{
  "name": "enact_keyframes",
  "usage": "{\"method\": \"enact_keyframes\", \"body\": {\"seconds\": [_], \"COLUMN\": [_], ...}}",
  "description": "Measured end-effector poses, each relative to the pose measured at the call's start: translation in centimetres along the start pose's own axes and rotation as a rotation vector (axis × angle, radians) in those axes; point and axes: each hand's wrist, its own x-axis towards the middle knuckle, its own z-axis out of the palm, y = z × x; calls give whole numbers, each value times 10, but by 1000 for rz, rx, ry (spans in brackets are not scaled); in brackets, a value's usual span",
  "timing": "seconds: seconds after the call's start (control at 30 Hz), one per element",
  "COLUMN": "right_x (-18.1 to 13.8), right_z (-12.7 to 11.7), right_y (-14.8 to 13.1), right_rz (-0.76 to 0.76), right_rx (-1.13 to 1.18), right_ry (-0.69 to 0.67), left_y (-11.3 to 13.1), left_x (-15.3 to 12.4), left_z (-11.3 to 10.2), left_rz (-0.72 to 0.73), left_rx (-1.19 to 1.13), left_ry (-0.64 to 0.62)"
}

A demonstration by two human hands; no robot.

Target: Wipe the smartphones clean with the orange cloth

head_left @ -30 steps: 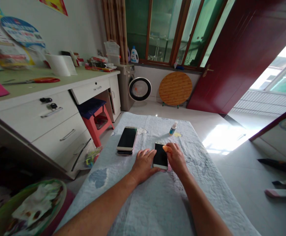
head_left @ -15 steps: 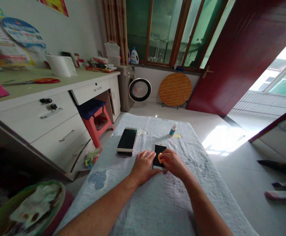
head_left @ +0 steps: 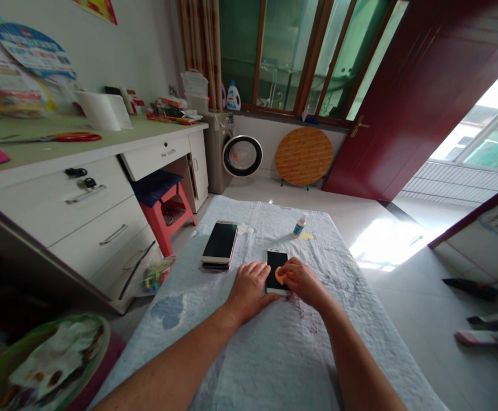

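A white-framed smartphone (head_left: 276,260) lies face up on the light blue cloth. My left hand (head_left: 251,288) steadies it, with the fingers along its left edge and the thumb at its bottom edge. Pinched in my right hand (head_left: 302,281) is a small orange wiping pad (head_left: 279,276), pressed on the dark screen. Part of the pad is hidden by my fingers. Up and to the left sits a stack of larger phones (head_left: 220,242), the top one screen up. A small spray bottle (head_left: 299,226) with a blue label stands beyond the smartphone.
The cloth-covered table (head_left: 270,365) fills the foreground. A bin (head_left: 103,348) stands at lower left, below a white desk (head_left: 112,149) with drawers. A red stool (head_left: 167,220) is near the desk. Behind are a washing machine (head_left: 219,154) with its door open and a round wooden board (head_left: 303,157).
The view has shifted slightly. My right hand keeps the orange pad on the screen, at nearly the same spot. My left hand stays at the smartphone's edge.
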Motion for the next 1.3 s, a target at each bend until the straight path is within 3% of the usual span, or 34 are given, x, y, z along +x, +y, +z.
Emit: {"method": "enact_keyframes", "body": {"seconds": [0.33,0.67,0.83,1.13,1.3], "right_x": [44,73,74,57,60], "right_z": [5,23,26,0,3], "right_y": [25,-4,-5,34,23], "right_rz": [15,-52,-95,47,31], "right_rx": [-189,-286,-280,-263,-302], "right_ry": [194,135,122,166,168], "left_y": [2,2,4,5,2], "left_x": [1,1,-1,-1,0], "left_z": [-6,-5,-5,-4,-2], "left_rz": [28,-9,-38,-17,5], "left_rx": [-18,-14,6,-23,-18], "left_ry": [-3,-53,-73,-45,-43]}}
